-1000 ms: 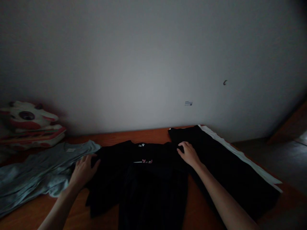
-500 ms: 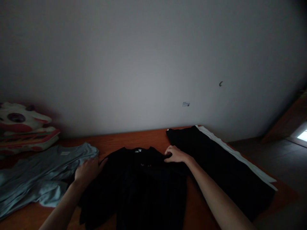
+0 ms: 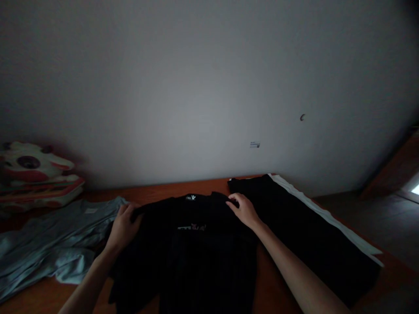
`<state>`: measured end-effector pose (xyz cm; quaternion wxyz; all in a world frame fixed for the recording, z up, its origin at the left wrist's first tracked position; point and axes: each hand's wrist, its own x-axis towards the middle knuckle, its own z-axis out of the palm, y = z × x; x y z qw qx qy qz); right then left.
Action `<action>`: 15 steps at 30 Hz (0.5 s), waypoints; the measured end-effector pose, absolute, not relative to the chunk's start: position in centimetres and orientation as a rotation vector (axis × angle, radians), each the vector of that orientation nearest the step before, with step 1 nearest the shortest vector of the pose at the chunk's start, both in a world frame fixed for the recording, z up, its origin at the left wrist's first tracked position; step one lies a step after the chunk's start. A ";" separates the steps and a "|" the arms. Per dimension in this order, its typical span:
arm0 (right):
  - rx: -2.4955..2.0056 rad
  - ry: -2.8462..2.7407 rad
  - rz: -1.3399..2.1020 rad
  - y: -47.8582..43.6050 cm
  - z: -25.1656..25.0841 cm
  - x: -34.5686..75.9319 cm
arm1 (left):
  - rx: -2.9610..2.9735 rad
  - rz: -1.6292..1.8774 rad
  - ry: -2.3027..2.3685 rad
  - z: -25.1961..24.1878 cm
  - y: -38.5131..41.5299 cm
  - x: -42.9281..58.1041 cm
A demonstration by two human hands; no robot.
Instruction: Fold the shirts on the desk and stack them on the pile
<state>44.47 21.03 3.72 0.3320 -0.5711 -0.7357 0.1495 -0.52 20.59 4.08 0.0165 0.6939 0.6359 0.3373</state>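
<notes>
A black shirt [image 3: 209, 257] with a white neck label and a small print on its front lies spread on the brown wooden surface [image 3: 157, 191]. My left hand [image 3: 126, 224] pinches its left shoulder and lifts the cloth a little. At the right shoulder, my right hand [image 3: 244, 210] has its thumb and fingers closed on the fabric. The lower part of the shirt runs out of view at the bottom edge.
A grey shirt [image 3: 55, 237] lies to the left, below a cow-shaped toy keyboard [image 3: 39, 174]. To the right lie black trousers [image 3: 301, 231] with white cloth [image 3: 324, 211] along their far edge. A wall rises behind.
Both hands have closed on the shoulders of the black shirt and raised its upper edge slightly. More of the front print shows.
</notes>
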 end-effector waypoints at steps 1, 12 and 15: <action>-1.457 -1.904 0.284 20.5 3.9 45.1 | 2.182 1.171 1.928 4.3 19.8 -0.9; -1.435 -2.430 0.425 13.1 4.2 46.0 | 2.281 0.356 1.504 4.2 11.6 -2.7; -1.532 -2.348 0.176 13.0 5.4 45.7 | 2.446 0.625 1.650 5.0 11.3 -3.8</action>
